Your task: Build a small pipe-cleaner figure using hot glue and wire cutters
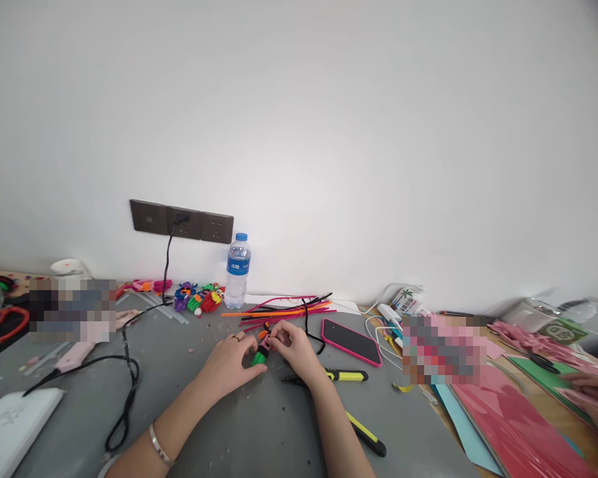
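Observation:
Near the middle of the grey table (199, 405), a small pipe-cleaner figure (260, 356) with a green part, a pink part and a bit of orange and black is between both hands. My left hand (234, 362) grips its green lower part between thumb and fingers. With fingertips pinched at the pink upper part, my right hand (292, 345) touches it from the right. Just behind the hands lies a loose bundle of orange, pink and black pipe cleaners (289, 310). Yellow-and-black pliers (346, 375) rest beside my right wrist.
A water bottle (238, 282) stands by the wall, next to colourful pipe-cleaner figures (198, 299). A phone (351, 342) lies right. Black cable (132, 372), a pink glue gun (77, 355) and a white box (17, 428) are left. Another person's hand (593, 398) is at far right.

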Demonstrator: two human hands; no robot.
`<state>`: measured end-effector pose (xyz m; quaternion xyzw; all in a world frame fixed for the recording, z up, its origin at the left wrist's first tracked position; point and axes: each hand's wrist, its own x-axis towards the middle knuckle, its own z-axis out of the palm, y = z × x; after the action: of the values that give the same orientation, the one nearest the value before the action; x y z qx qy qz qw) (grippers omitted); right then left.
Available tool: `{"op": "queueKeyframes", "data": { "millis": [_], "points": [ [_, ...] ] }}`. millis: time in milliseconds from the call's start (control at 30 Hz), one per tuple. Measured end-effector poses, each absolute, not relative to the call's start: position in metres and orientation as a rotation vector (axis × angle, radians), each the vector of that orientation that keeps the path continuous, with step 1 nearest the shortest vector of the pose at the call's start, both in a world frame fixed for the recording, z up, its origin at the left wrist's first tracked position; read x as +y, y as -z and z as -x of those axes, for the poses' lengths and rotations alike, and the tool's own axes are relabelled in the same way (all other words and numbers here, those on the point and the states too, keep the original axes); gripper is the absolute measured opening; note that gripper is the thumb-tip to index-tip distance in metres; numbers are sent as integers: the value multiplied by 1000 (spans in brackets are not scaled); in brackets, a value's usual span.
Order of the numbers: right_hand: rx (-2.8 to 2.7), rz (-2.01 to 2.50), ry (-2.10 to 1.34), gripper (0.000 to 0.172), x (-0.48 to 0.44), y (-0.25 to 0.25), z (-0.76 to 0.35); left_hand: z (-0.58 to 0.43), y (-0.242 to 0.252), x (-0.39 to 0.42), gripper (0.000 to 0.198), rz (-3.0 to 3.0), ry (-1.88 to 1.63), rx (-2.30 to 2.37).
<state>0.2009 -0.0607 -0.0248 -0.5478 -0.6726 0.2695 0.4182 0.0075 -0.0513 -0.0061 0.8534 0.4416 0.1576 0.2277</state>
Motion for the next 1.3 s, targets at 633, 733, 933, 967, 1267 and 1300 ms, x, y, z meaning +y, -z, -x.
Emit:
{"op": "queueKeyframes", "data": {
  "millis": [633,733,933,967,1267,1300],
  "points": [
    [-1713,1380,-697,7,-60,27,-201,-7,3,-53,23,-2340,-399,1220],
    [-1728,1387,-678,7,-61,27,-201,-8,2,-53,22,-2335,-406,1216],
    [-1760,1404,-626,8,-61,27,-201,-8,3,-52,22,-2343,-400,1226],
    [-1765,1405,-619,8,-61,26,-200,-8,3,-52,22,-2346,-398,1229],
    [-1799,1419,-571,6,-61,23,-199,-8,2,-54,22,-2344,-404,1221],
    [-1801,1422,-567,6,-61,23,-198,-8,2,-54,22,-2343,-404,1222]
  ]
}}
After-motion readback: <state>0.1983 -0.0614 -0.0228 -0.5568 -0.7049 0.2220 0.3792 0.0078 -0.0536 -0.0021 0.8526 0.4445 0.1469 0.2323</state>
